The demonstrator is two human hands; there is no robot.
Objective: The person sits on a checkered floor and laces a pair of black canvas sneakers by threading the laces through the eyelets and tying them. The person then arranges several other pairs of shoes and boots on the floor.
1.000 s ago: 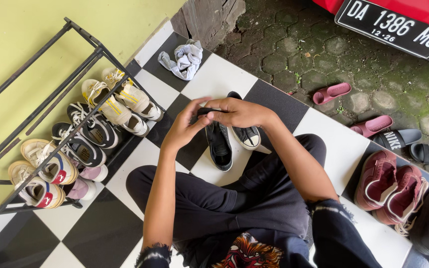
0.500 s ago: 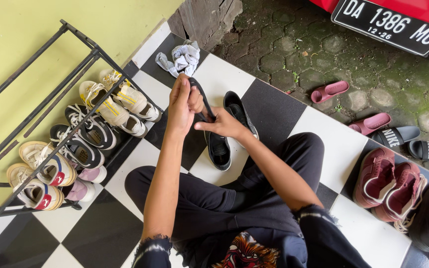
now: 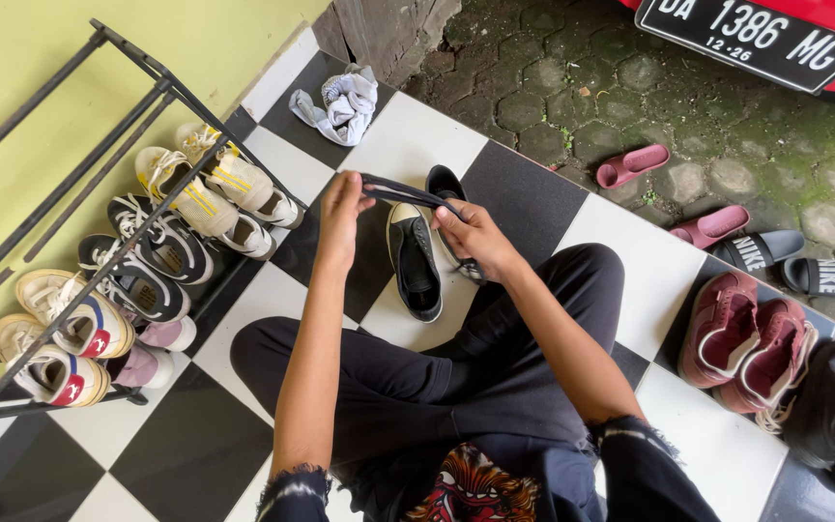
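While I am sitting cross-legged on the checkered floor (image 3: 408, 145), my left hand (image 3: 340, 215) is pinching one end of a black lace (image 3: 400, 191) and my right hand (image 3: 475, 238) is gripping it farther along, fingers clenched on it, stretching it above two black sneakers (image 3: 414, 259). A shoe rack (image 3: 99, 261) is standing to my left, maroon shoes (image 3: 751, 348) to my right.

This is a home's front porch. A shoe rack (image 3: 70, 232) stands on a checkered tile floor (image 3: 186, 445). Sandals (image 3: 630, 166) lie beside a parked car (image 3: 823, 39).
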